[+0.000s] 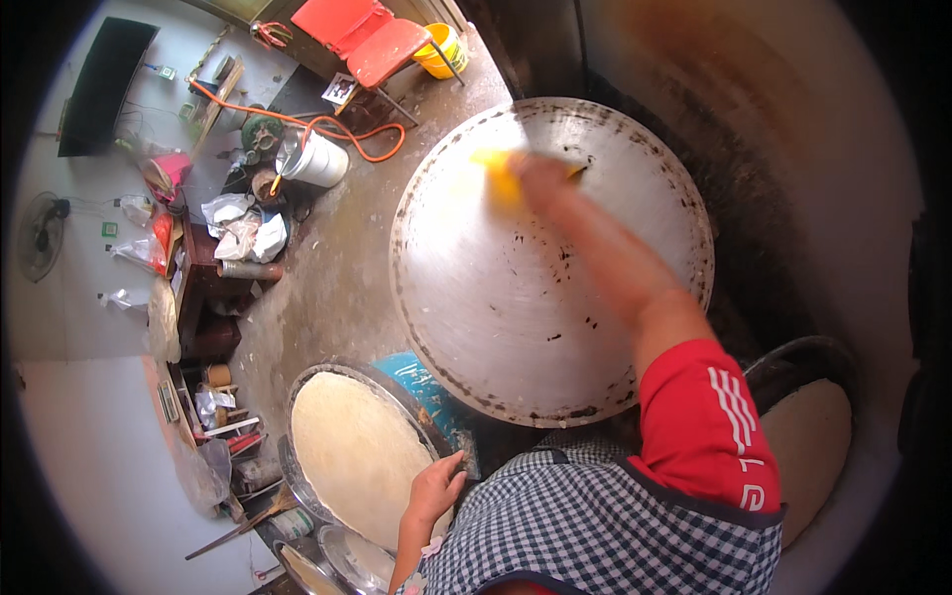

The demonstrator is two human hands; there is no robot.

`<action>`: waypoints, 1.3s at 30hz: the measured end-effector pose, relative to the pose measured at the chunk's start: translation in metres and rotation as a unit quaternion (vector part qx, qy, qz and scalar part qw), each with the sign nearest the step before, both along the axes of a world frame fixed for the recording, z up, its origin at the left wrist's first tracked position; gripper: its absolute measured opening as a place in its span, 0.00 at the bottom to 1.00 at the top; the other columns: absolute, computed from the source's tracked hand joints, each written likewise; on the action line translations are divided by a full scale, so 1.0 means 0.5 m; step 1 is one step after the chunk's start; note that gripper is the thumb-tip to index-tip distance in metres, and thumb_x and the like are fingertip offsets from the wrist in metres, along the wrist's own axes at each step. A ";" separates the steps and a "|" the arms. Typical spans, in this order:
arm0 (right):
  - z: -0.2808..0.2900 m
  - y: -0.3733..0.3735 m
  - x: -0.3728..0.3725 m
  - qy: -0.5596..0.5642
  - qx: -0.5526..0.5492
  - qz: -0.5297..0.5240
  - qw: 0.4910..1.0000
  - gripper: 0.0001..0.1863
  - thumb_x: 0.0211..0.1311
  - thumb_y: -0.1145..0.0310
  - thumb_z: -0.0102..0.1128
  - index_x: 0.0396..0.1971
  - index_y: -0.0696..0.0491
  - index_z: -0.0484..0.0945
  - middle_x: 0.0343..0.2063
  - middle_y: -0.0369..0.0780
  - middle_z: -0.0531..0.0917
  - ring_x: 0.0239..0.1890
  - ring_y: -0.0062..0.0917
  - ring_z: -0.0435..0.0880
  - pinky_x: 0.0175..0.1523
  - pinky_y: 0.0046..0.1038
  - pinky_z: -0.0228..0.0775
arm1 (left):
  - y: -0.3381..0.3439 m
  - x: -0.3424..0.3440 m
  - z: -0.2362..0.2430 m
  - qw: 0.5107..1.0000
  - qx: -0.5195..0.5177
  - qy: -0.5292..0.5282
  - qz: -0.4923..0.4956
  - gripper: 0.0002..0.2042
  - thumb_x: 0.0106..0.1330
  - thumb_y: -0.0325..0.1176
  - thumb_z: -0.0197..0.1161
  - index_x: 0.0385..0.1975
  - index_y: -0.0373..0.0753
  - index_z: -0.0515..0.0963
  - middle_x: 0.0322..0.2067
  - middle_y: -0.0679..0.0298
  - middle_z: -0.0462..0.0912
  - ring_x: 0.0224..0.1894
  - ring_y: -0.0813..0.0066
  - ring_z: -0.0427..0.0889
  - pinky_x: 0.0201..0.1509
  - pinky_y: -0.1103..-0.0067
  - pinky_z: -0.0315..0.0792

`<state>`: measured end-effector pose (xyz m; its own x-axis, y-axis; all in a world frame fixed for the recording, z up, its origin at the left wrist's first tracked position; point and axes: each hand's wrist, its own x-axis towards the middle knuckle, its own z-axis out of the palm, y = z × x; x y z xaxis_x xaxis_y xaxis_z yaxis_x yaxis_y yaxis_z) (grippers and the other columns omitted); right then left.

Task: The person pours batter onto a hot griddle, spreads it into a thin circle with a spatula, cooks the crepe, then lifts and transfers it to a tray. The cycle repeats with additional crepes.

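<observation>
A large round metal griddle (486, 307) with dark specks and a scorched rim lies in front of me. My right hand (543, 180), smeared by motion, is on its far part, closed on a yellow cloth (499, 177) that is blurred too. The cloth appears to press on the metal. My left hand (434, 490) hangs at my left side with nothing in it, fingers loosely apart. It overlaps the edge of a wide round pan, where a pale, flat, flatbread-like round (357, 446) lies; whether it touches cannot be seen.
Another pale round (808, 446) sits in a dark-rimmed pan at my right. A blue, worn drum (421, 382) stands by the griddle. Across the floor are a white bucket (315, 161), an orange hose (367, 149), a red chair (387, 55) and a yellow bucket (441, 52). Clutter lines the left wall.
</observation>
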<state>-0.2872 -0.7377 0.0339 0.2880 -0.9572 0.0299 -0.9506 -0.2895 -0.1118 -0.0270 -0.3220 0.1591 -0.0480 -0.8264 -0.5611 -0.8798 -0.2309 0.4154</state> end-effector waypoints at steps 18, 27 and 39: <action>0.041 0.632 -0.433 -0.113 0.032 -0.176 0.977 0.11 0.48 0.68 0.53 0.34 0.43 0.78 0.32 0.42 0.80 0.39 0.39 0.77 0.41 0.35 0.69 | 0.327 0.123 -0.077 0.988 -0.103 0.104 -0.055 0.18 0.54 0.29 0.60 0.47 0.40 0.73 0.42 0.56 0.77 0.42 0.59 0.77 0.46 0.73 0.71; 0.028 1.002 0.103 -0.046 0.003 -0.047 0.998 0.05 0.48 0.65 0.53 0.25 0.46 0.76 0.25 0.38 0.80 0.31 0.37 0.80 0.34 0.38 0.72 | 0.694 0.257 -0.060 0.979 -0.160 0.124 -0.011 0.18 0.55 0.30 0.58 0.48 0.39 0.72 0.44 0.55 0.76 0.46 0.58 0.75 0.49 0.73 0.69; -0.013 1.025 0.110 -0.135 0.035 -0.100 0.985 0.13 0.53 0.61 0.54 0.40 0.46 0.71 0.30 0.44 0.80 0.35 0.41 0.78 0.36 0.40 0.69 | 1.056 0.220 -0.072 0.969 -0.114 0.029 0.216 0.17 0.56 0.33 0.57 0.47 0.42 0.72 0.42 0.57 0.77 0.45 0.59 0.75 0.47 0.73 0.70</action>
<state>-0.2320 -0.2252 0.0276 0.0843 -0.9964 0.0125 -0.9206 -0.0827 -0.3816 0.0831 0.2058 0.1230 0.3039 -0.8788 -0.3680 -0.6959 -0.4685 0.5442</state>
